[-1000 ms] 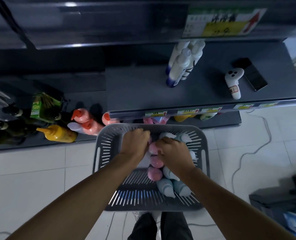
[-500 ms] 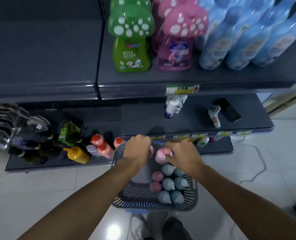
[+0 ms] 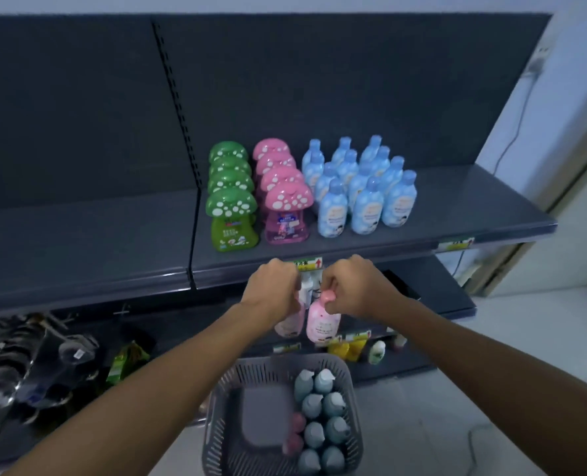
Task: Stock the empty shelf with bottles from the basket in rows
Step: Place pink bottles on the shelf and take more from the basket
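Observation:
My left hand grips the top of a pink bottle, and my right hand pinches the pink cap of a second pink bottle. Both bottles hang side by side in the air, above the grey basket and just below the front lip of the dark shelf. Several pale teal bottles and two pink ones stand in the basket's right half. On the shelf stand rows of green mushroom-cap bottles, pink mushroom-cap bottles and light blue bottles.
The shelf's right end and the left bay are bare. Lower shelves carry small bottles, a green pack and dark glassware at left. White tiled floor lies to the right, with a cable on the wall.
Both hands have lifted a pink bottle each out of the basket, up to the shelf's front edge. My head has tilted up, so the stocked shelf now fills the view.

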Motion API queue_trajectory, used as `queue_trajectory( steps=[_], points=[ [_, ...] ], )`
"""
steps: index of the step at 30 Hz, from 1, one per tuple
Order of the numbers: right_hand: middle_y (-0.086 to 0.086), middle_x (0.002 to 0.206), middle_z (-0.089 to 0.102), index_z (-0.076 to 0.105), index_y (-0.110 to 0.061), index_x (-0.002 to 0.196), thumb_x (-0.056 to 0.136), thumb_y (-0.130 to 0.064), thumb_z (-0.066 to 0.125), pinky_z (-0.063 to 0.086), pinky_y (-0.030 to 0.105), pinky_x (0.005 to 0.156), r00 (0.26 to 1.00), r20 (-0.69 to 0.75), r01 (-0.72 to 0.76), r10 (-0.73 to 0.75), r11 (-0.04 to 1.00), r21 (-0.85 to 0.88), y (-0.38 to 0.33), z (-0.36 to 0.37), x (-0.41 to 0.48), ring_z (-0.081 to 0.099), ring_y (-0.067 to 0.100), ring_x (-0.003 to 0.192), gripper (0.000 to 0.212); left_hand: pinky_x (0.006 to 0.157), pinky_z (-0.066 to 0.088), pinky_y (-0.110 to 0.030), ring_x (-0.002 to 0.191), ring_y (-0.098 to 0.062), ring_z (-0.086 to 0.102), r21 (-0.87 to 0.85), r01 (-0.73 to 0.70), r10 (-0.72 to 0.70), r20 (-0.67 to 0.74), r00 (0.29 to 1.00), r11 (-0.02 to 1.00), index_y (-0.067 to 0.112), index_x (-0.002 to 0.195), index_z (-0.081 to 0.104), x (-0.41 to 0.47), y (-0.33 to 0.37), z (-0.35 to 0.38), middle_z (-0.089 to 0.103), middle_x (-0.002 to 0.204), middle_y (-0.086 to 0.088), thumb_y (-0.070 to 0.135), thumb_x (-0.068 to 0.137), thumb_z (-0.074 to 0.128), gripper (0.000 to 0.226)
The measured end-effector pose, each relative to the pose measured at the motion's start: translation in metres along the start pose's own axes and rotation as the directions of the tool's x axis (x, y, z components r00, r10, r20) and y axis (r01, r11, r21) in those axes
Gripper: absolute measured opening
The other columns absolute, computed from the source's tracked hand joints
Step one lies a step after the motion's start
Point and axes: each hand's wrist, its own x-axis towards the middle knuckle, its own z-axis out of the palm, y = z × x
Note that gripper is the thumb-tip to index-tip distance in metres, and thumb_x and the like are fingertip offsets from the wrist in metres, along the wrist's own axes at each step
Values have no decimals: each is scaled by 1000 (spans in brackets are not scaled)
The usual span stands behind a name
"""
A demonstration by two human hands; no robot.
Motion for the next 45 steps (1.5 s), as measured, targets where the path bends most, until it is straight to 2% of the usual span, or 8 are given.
queue_trajectory(
  steps=[3, 6, 11, 20, 24, 29, 34, 45],
  points=[
    [-13, 70, 65, 76, -20, 81, 63, -23, 81, 53, 28, 68, 999, -34, -19, 19, 1000, -17, 4, -38, -6, 65, 12, 77, 19, 65, 54, -36, 87, -35, 69, 16, -50, 50, -41, 998, 999, 21, 100, 78, 5, 20, -29, 70, 95, -12, 23, 73, 78, 27],
    [-18, 63, 59, 75, -21, 79, 62, -23, 82, 53, 25, 66, 997, -64, -50, 48, 998, -38, 11, -69, -12, 65, 7, 72, 18, 70, 59, -38, 88, -32, 69, -5, -99, 98, -90, 991, 995, 20, 96, 80, 10, 38, -53, 72, 93, -11, 24, 72, 79, 24],
    [-21, 61, 62, 74, -23, 74, 58, -21, 82, 49, 16, 58, 989, -105, -112, 106, 992, -53, 28, -111, -21, 60, -7, 64, 18, 74, 62, -38, 85, -24, 70, -62, -171, 162, -128, 978, 983, 20, 94, 81, 18, 63, -84, 74, 90, -6, 22, 74, 79, 21],
    [-21, 64, 66, 73, -27, 70, 55, -25, 84, 52, 20, 60, 975, -164, -165, 152, 984, -64, 71, -170, -27, 64, -4, 67, 19, 70, 62, -36, 79, -16, 71, -85, -270, 251, -188, 949, 959, 22, 93, 82, 42, 101, -121, 76, 85, 2, 25, 69, 81, 24],
    [-35, 68, 65, 74, -27, 70, 57, -26, 85, 58, 24, 64, 979, -144, -151, 144, 988, -38, 105, -195, -12, 64, -11, 68, 17, 67, 61, -32, 73, -9, 67, -132, -280, 248, -221, 943, 951, 25, 93, 82, 62, 124, -131, 75, 82, 9, 28, 68, 82, 25],
    [-27, 65, 68, 74, -28, 69, 55, -29, 85, 60, 30, 67, 986, -131, -110, 101, 992, -58, 160, -224, 24, 66, -7, 64, 17, 66, 54, -24, 80, -7, 62, -169, -274, 235, -220, 947, 947, 27, 95, 81, 97, 157, -133, 74, 82, 11, 30, 70, 81, 25],
    [-22, 67, 69, 73, -31, 67, 56, -30, 85, 60, 30, 67, 993, -109, -62, 49, 992, -114, 220, -249, 64, 66, -5, 66, 16, 78, 58, -29, 80, -4, 67, -201, -267, 220, -226, 949, 943, 27, 92, 81, 142, 190, -133, 75, 79, 13, 31, 71, 80, 22],
    [-20, 67, 69, 73, -29, 69, 61, -25, 83, 59, 28, 67, 991, -121, 45, -54, 996, -81, 310, -262, 141, 66, -3, 68, 14, 72, 60, -31, 73, -3, 66, -229, -192, 136, -241, 961, 954, 25, 81, 77, 248, 248, -134, 71, 72, 15, 37, 65, 83, 21]
  ],
)
